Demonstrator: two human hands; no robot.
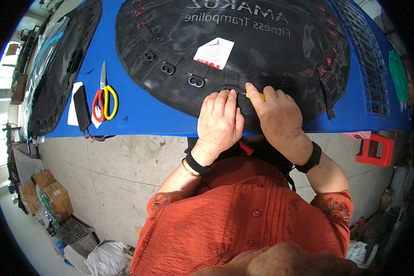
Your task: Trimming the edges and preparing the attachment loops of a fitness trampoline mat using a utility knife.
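A black round trampoline mat (170, 27) covers much of the table, with mirrored pale lettering, red stitching near its rim and black plastic rings along the near edge. At that edge, my left hand (218, 120) presses down with its fingers together, gripping the mat's webbing. Close beside it, my right hand (279, 112) is closed round a small yellow-handled tool (256, 96), its tip by the left fingertips; fingers hide the rest, so its kind is unclear. A white paper label (215, 52) with a red patch lies on the mat above the hands.
Scissors (105, 99) with red and yellow handles lie on the blue table (138, 108). Left of them are a black strip (81, 106) and another black mat (62, 64) under clear plastic. A wire grid (368, 60) is at right. A red stool (375, 149) stands below.
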